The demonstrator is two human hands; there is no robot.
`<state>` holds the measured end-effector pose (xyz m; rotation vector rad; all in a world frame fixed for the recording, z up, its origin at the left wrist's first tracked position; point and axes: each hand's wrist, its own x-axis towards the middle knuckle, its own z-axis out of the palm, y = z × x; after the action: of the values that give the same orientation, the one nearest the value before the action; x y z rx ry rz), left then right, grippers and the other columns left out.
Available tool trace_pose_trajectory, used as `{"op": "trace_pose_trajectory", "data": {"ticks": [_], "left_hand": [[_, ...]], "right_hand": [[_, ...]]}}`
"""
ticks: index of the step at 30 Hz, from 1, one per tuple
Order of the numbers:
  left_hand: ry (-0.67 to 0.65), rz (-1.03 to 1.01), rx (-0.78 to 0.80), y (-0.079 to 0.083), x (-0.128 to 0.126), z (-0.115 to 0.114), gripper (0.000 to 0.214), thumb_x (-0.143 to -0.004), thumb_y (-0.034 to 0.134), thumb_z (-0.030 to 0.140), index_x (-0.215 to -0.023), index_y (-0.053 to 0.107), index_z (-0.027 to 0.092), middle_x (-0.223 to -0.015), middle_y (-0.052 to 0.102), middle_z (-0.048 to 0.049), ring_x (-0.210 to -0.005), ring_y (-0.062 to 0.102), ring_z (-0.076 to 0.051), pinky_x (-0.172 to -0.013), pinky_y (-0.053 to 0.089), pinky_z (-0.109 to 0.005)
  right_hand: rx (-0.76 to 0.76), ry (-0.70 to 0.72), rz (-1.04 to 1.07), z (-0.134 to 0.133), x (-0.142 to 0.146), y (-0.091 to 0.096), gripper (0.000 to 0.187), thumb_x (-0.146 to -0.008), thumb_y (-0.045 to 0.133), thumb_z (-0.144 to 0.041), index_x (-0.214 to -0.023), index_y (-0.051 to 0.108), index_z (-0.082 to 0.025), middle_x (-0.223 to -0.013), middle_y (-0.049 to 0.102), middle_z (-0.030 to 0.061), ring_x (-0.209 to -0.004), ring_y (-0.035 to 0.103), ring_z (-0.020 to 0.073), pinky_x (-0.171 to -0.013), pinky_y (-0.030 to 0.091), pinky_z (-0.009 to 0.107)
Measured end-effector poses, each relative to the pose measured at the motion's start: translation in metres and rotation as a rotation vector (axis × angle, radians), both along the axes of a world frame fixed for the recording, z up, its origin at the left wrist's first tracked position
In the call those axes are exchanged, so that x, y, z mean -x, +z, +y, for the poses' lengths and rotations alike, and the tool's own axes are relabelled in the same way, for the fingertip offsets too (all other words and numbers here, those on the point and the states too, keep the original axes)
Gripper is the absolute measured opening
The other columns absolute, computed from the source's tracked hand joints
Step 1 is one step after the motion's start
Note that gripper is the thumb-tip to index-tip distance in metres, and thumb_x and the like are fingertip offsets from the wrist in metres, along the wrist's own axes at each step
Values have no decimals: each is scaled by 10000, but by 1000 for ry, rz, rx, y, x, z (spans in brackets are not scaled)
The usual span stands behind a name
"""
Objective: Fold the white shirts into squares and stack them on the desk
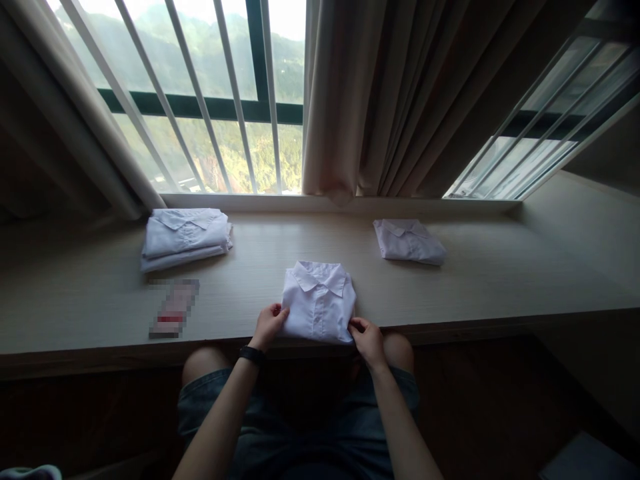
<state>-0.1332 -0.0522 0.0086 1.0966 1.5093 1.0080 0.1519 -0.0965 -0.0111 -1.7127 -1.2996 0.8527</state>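
A white collared shirt [319,303], folded into a rectangle with its collar away from me, lies at the front edge of the pale wooden surface [260,240]. My left hand [270,325] is closed on its left side, thumb and fingers pinching the cloth. At the lower right corner, my right hand [367,339] also pinches the fabric, fingers closed. A dark band sits on my left wrist. The undersides of the shirt and the fingertips beneath it are hidden.
To the back left lies a stack of folded white shirts [186,235]. Another folded white shirt [410,241] is at the back right. A blurred-out flat item [175,308] lies front left. Curtains [345,100] and a barred window [200,100] stand behind.
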Motion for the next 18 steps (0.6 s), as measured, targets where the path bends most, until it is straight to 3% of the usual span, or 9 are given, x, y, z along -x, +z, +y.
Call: {"op": "trace_pose_trajectory", "data": {"ticks": [5,8,10,13,16,18], "left_hand": [[-4,-9,-14,-5,1,-1,385,-675,689,516,-808,680,155,-786,711,-38,-712,621,-171,-635,430,-239],[-4,-2,-18,-7,1,-1,378,-687,686,510,-815,680,155,-795,713,-37,-719,622,-172,-641,429,-241],[-4,10,-22,-8,1,-1,371,-694,682,507,-818,680,157,-791,711,-33,-722,623,-173,-638,427,-240],[-10,48,-28,-9,2,-1,374,-707,668,513,-827,682,159,-799,711,-34,-730,626,-177,-640,430,-242],[-18,68,-32,-10,3,-1,383,-713,658,521,-825,683,156,-807,712,-39,-747,626,-183,-647,430,-244],[-20,70,-32,-11,3,0,394,-707,658,527,-825,684,152,-804,711,-40,-751,624,-187,-650,429,-248]], "right_hand": [[-56,-33,-313,-7,2,0,235,-788,554,-304,-876,753,-216,-945,740,87,-883,684,246,-819,506,330],[-28,93,-448,-6,1,5,226,-828,520,-277,-816,743,-245,-903,736,74,-863,679,236,-758,476,296],[43,173,-477,-2,-1,12,283,-890,464,-302,-811,731,-253,-866,743,75,-828,684,237,-695,444,288],[146,176,-509,7,-2,23,451,-972,370,-438,-757,712,-236,-816,740,108,-776,685,249,-646,409,296],[185,167,-550,15,2,29,451,-896,512,-596,-737,702,-220,-806,733,127,-757,679,262,-635,405,297],[179,169,-530,20,5,30,363,-825,631,-558,-773,706,-207,-836,735,123,-769,675,257,-637,409,287]]}}
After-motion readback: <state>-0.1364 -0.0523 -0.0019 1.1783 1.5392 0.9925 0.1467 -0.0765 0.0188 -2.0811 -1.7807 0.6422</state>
